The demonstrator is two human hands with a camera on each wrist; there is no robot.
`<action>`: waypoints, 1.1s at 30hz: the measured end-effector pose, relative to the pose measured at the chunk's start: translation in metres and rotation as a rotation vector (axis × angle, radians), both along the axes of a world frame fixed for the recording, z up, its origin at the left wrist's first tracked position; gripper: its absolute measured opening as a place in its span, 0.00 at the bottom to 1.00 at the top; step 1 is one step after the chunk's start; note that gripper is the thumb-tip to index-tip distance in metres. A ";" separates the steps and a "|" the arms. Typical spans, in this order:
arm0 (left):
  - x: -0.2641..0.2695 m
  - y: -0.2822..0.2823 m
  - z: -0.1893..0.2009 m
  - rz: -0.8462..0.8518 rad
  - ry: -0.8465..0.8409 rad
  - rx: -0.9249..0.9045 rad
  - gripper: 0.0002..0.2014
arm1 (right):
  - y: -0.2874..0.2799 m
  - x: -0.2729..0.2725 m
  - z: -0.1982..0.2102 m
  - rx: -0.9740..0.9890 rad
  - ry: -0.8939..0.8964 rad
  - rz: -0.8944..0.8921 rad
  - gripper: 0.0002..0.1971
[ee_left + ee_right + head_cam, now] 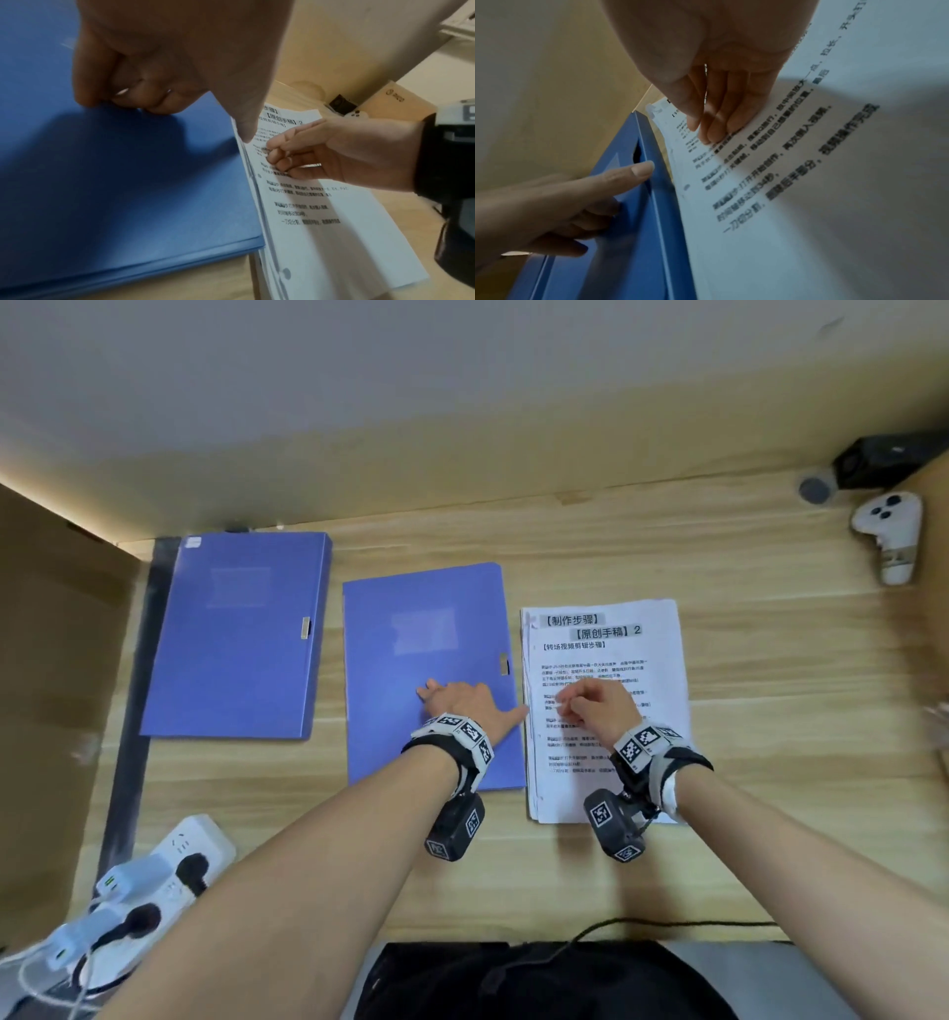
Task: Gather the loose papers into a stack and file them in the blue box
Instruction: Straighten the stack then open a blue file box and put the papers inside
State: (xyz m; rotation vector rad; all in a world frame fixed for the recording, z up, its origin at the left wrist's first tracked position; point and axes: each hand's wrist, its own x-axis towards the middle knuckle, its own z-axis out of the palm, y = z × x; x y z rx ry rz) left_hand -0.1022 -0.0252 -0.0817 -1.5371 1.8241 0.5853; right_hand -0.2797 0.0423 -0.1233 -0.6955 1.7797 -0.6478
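A stack of printed white papers (pixel 642 654) lies flat on the wooden desk, its left edge against a closed blue box (pixel 411 618). My left hand (pixel 462 703) rests on that box's lid. Its fingers (pixel 107 97) are bent with their tips on the lid, and the thumb (pixel 246 130) stretches out to the papers' left edge. My right hand (pixel 595 706) sits on the top sheet, with its fingertips (pixel 713 132) pressing the paper (pixel 808 182) near the stack's left side. The box's latch slot (pixel 504 664) faces the papers.
A second closed blue box (pixel 236 634) lies further left. A white power strip (pixel 169 870) with plugs sits at the front left beside a cardboard wall (pixel 51 685). A white controller (pixel 891 531) and a black device (pixel 883 459) are at the back right.
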 end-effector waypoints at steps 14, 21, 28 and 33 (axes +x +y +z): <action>0.014 0.003 0.030 0.374 0.337 -0.056 0.26 | -0.014 0.003 0.012 0.000 0.062 0.093 0.13; 0.060 0.005 0.085 0.676 0.807 -0.112 0.28 | -0.045 0.034 0.046 -0.152 0.136 0.246 0.10; 0.140 -0.019 0.151 0.609 0.978 -0.156 0.21 | -0.072 0.083 0.051 -0.247 0.306 0.624 0.14; 0.211 -0.039 0.169 0.584 0.716 -0.351 0.28 | -0.075 0.100 0.039 -0.210 0.493 0.764 0.19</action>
